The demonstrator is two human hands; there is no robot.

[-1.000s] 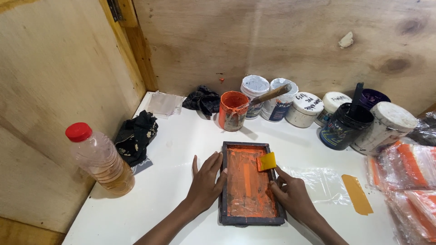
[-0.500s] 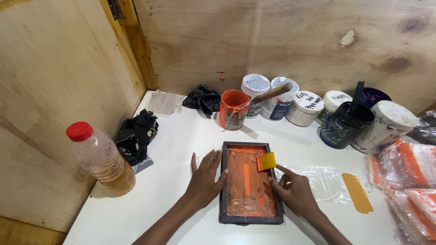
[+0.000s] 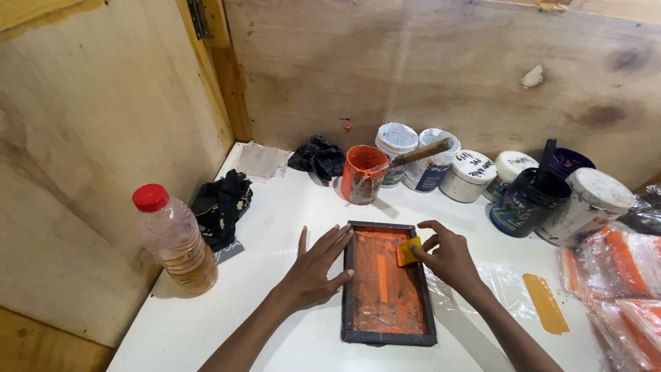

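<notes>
Since half a second ago the right hand [image 3: 449, 258] has drawn the small yellow squeegee [image 3: 407, 252] a little toward the person along the screen; the left hand [image 3: 313, 267] has kept its place.

In the head view, the small dark-framed printing screen [image 3: 385, 284], covered with orange ink, lies flat on the white table [image 3: 275, 227] between the two hands. The left hand is open, with the fingers spread; its fingertips press on the left edge of the frame and the palm rests on the table. The right hand pinches the squeegee between thumb and fingers, and the blade touches the mesh near the far right corner.

To do this stroke well, it seems the left hand should hold the frame steady so that it does not slide, and the squeegee should keep an even tilt and pressure. Beyond the hands stands an open orange ink pot [image 3: 363, 173], then a row of lidded jars. Left of the left hand stands a plastic bottle with red cap [image 3: 173, 238].
</notes>
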